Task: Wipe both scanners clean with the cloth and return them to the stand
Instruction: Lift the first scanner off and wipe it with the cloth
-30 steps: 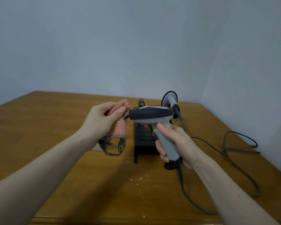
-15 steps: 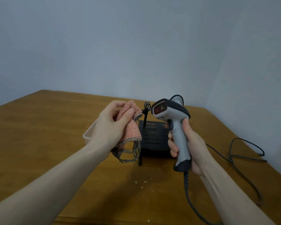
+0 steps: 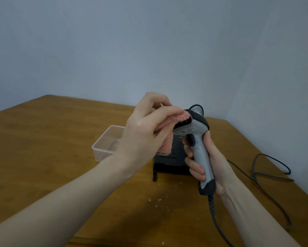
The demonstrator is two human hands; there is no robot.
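— Both hands busy?
— Yes, two hands. Left hand (image 3: 142, 132) pinches one pink cloth (image 3: 164, 138) and presses its top fold against the front window of the scanner (image 3: 196, 139). Right hand (image 3: 206, 163) is wrapped round that scanner's grey grip, holding it upright above the surface.
— How many scanners?
— Two: the held one, and the head of a second scanner (image 3: 197, 109) showing just behind it. One black stand (image 3: 169, 163) sits under both, partly hidden by the hands.
— Anything else, left to right?
— One clear plastic tub (image 3: 103, 148), left of the stand. One grey cable (image 3: 213, 211) hanging from the held grip, and more cable loops (image 3: 267, 168) lying at the right.
— And the surface?
— Brown wood (image 3: 42, 157), with pale crumbs (image 3: 155, 200) near the front. Plain blue-grey walls (image 3: 114, 50) meet in a corner at the right.
— Changed from half a second ago?
— The cloth was apart from the scanner then; now it touches the window, the left hand having come over the top.
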